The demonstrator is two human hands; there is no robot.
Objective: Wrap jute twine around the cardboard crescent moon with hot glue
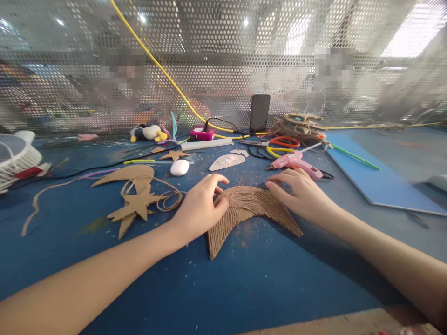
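On the blue table in front of me lies a crescent (pixel 251 200) of cardboard wound with rows of brown jute cord. A small patch of bare cardboard shows at its inner curve. My left hand (pixel 199 204) is at its left part, the thumb lying on the cord rows and the other fingers bent over the outer edge. My right hand (pixel 300 188) hovers at the upper right edge, thumb and forefinger extended and slightly apart, with nothing visible between them. Whether the right fingertips touch the cord, I cannot tell.
Left lie a cardboard star (pixel 138 204), a cardboard crescent (pixel 122 174) and loose cord. Behind are a white egg-shaped piece (pixel 179 167), a pink glue gun (pixel 296 163), scissors (pixel 284 141), a jute coil (pixel 296 125) and a phone (pixel 260 114). A blue board (pixel 377 172) lies right.
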